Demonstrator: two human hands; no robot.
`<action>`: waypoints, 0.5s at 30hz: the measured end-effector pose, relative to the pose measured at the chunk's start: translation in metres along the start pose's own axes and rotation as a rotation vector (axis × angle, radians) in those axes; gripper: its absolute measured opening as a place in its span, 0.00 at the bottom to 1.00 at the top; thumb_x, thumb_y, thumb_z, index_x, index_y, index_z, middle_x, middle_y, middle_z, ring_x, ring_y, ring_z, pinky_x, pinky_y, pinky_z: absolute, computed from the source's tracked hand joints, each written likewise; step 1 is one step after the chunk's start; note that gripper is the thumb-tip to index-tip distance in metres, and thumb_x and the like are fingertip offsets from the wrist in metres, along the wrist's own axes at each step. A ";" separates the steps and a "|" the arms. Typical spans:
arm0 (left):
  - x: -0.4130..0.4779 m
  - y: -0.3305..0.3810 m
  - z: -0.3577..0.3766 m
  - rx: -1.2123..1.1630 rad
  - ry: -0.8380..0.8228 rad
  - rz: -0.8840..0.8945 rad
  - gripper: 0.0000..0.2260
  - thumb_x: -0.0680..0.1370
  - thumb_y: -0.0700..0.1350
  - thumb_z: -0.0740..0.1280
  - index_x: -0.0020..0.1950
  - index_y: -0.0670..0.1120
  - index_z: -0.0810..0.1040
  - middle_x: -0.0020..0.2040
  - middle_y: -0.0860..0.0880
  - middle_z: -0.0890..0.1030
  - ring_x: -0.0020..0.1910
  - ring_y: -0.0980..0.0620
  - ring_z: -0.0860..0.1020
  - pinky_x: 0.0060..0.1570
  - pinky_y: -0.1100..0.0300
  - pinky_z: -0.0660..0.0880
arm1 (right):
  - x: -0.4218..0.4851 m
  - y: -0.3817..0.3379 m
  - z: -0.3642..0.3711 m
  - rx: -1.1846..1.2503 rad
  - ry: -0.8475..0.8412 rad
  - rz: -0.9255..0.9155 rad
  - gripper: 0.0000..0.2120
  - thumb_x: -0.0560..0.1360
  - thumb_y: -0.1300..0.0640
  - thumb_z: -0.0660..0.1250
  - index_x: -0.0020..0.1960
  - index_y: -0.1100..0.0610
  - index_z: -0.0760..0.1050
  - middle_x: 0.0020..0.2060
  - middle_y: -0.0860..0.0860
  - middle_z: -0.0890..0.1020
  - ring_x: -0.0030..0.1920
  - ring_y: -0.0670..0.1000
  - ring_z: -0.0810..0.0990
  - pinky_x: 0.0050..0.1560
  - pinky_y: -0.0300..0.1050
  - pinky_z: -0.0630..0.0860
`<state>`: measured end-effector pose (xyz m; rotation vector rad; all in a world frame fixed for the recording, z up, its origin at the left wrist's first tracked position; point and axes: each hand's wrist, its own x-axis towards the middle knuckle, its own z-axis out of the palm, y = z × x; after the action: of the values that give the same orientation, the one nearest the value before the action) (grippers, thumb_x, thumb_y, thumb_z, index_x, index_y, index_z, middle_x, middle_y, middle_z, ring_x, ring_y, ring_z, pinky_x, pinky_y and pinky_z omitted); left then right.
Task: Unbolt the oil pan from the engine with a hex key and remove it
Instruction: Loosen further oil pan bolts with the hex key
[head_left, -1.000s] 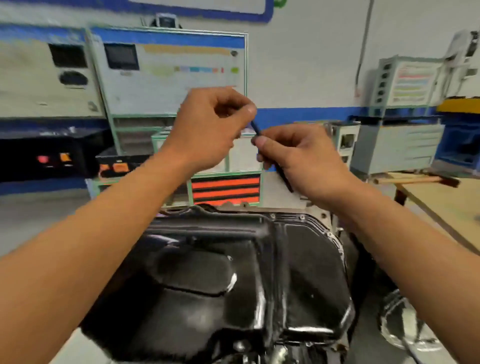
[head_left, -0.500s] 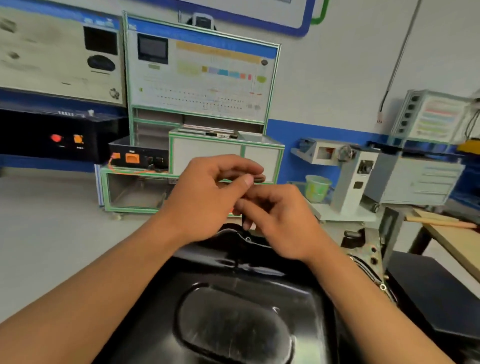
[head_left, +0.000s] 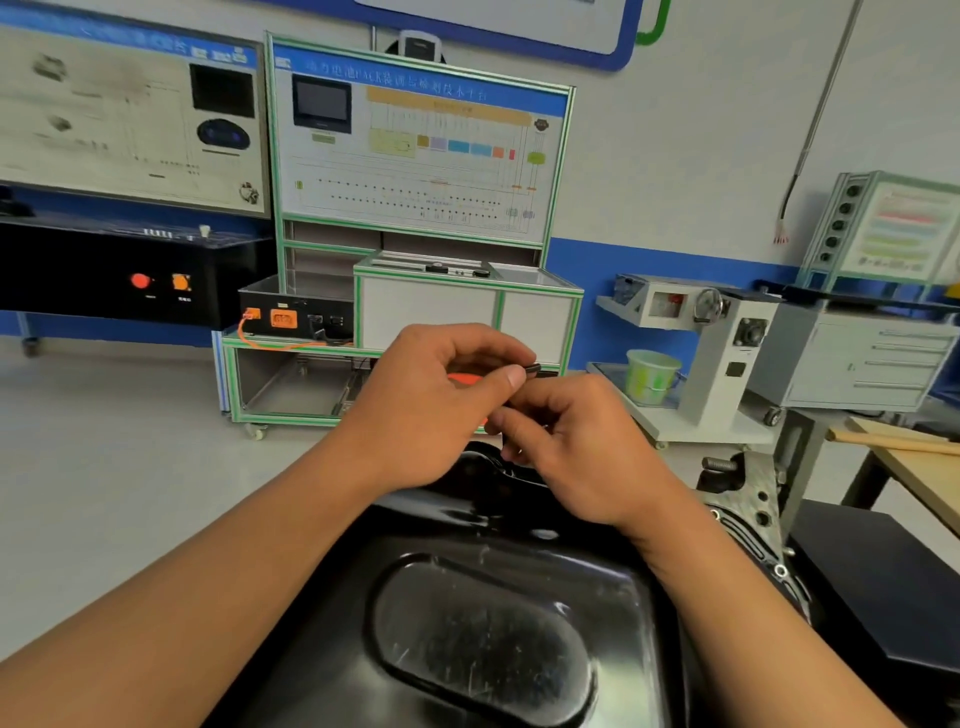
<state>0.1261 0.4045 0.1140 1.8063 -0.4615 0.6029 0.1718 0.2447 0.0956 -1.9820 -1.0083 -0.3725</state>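
Note:
A glossy black oil pan (head_left: 483, 623) with an oval raised dome fills the bottom centre, bolted face-up on the engine (head_left: 753, 499). Both my hands meet above its far edge. My left hand (head_left: 426, 405) pinches the short dark end of a black hex key (head_left: 531, 368) between thumb and forefinger. My right hand (head_left: 576, 441) curls round the key's lower part, which is mostly hidden by the fingers. The key's tip and the bolt beneath it are out of sight.
A green-framed training panel on a wheeled cart (head_left: 415, 218) stands behind. A black console (head_left: 130, 275) is on the left. At the right are a green cup (head_left: 652, 374), a grey machine (head_left: 727, 338), a drawer cabinet (head_left: 862, 358) and a wooden table (head_left: 919, 462).
My view dropped closer to the pan's far edge. Both hands came down from chest height to just above that edge, still holding the hex key, now mostly covered by my fingers.

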 end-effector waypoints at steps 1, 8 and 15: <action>0.000 0.000 0.000 0.004 0.002 -0.006 0.12 0.77 0.34 0.70 0.46 0.52 0.84 0.43 0.49 0.86 0.45 0.52 0.85 0.47 0.62 0.82 | 0.000 0.000 0.000 -0.001 -0.003 0.005 0.08 0.79 0.63 0.68 0.41 0.61 0.81 0.30 0.54 0.82 0.30 0.42 0.80 0.35 0.40 0.77; 0.013 0.006 -0.002 0.134 0.033 -0.118 0.04 0.76 0.37 0.72 0.45 0.45 0.84 0.32 0.42 0.82 0.26 0.52 0.77 0.29 0.59 0.77 | 0.000 -0.003 0.001 -0.024 -0.069 -0.016 0.07 0.79 0.61 0.69 0.43 0.61 0.82 0.33 0.60 0.80 0.36 0.62 0.77 0.40 0.57 0.75; 0.017 0.007 -0.012 -0.548 -0.118 -0.598 0.11 0.80 0.31 0.59 0.55 0.36 0.81 0.44 0.38 0.84 0.40 0.44 0.85 0.38 0.58 0.83 | 0.001 0.002 -0.002 -0.039 0.004 0.039 0.11 0.76 0.63 0.70 0.34 0.56 0.79 0.30 0.58 0.80 0.32 0.56 0.76 0.37 0.50 0.75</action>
<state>0.1331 0.4140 0.1324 1.3520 -0.1226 -0.0513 0.1744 0.2427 0.0960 -2.0322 -0.9657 -0.3771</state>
